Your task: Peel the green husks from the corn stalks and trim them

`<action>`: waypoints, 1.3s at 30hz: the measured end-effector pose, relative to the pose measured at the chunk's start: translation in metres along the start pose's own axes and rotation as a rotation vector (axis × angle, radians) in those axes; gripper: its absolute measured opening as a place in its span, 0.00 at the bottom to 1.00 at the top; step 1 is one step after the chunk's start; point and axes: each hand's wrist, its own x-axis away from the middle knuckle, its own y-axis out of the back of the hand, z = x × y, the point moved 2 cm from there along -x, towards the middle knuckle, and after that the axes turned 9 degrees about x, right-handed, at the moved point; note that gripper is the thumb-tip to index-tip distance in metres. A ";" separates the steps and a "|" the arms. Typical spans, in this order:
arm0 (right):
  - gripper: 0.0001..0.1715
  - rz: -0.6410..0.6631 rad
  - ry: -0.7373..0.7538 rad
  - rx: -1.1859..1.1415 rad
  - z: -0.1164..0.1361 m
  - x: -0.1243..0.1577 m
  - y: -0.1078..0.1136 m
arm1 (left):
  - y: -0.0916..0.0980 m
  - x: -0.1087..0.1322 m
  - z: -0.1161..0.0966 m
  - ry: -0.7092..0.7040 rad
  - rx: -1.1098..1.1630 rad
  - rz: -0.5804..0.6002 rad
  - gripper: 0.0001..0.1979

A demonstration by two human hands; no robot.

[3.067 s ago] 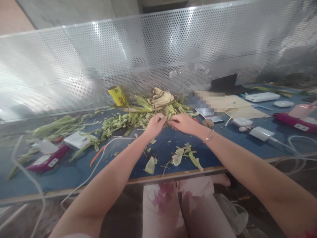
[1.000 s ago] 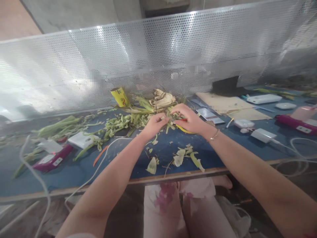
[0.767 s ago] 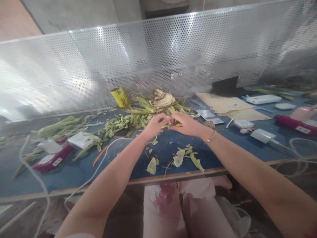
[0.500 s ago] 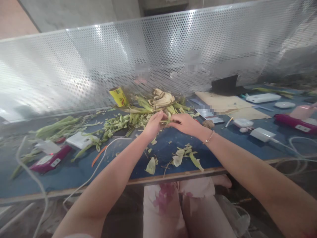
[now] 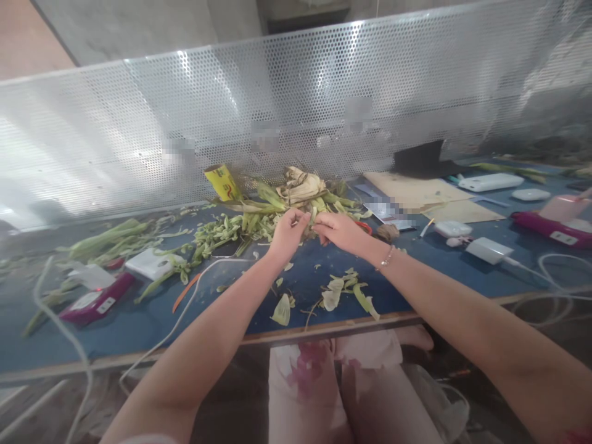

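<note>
Over the middle of the blue table, my left hand (image 5: 290,231) and my right hand (image 5: 333,229) meet fingertip to fingertip. Between them is a short green leaf strip (image 5: 313,214); both hands pinch at it, though their fingers partly hide it. Just behind lies a heap of green husks (image 5: 263,209), topped by a dry, pale husk bundle (image 5: 301,185). Knotted green strips (image 5: 217,233) are piled left of my left hand. Beside my right wrist, a red loop (image 5: 364,227) and a brown ball of twine (image 5: 387,232) rest on the table.
Leaf scraps (image 5: 333,293) lie near the table's front edge. A white cable (image 5: 192,293) runs under my left forearm. On the left are a magenta device (image 5: 96,301) and a white box (image 5: 152,264). A yellow cylinder (image 5: 222,182) stands by the perforated metal screen (image 5: 296,92).
My fingertips have drawn closer together around the green strip, and less of it shows. My right hand has turned slightly, leaving more of the red loop visible.
</note>
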 end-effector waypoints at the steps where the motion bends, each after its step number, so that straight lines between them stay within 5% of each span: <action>1: 0.10 0.017 -0.014 -0.027 -0.001 0.000 -0.001 | 0.000 0.000 0.002 0.011 0.035 -0.009 0.13; 8: 0.08 0.113 -0.088 -0.216 -0.009 -0.001 -0.007 | -0.002 -0.002 0.004 0.157 0.271 0.013 0.15; 21: 0.11 0.227 0.003 -0.352 -0.008 0.002 0.000 | -0.004 0.001 -0.006 0.222 0.493 0.154 0.18; 25: 0.09 0.172 -0.032 -0.361 -0.008 0.001 -0.002 | -0.005 0.001 -0.006 0.208 0.485 0.090 0.16; 29: 0.07 0.040 -0.131 -0.373 -0.013 -0.003 -0.007 | -0.004 0.002 -0.006 0.138 0.316 -0.049 0.17; 34: 0.07 -0.057 -0.180 -0.333 -0.018 -0.005 -0.008 | -0.004 0.005 -0.008 0.087 -0.212 0.091 0.18; 39: 0.08 -0.021 -0.208 -0.326 -0.016 -0.005 -0.004 | -0.003 0.006 -0.011 0.051 -0.248 0.152 0.15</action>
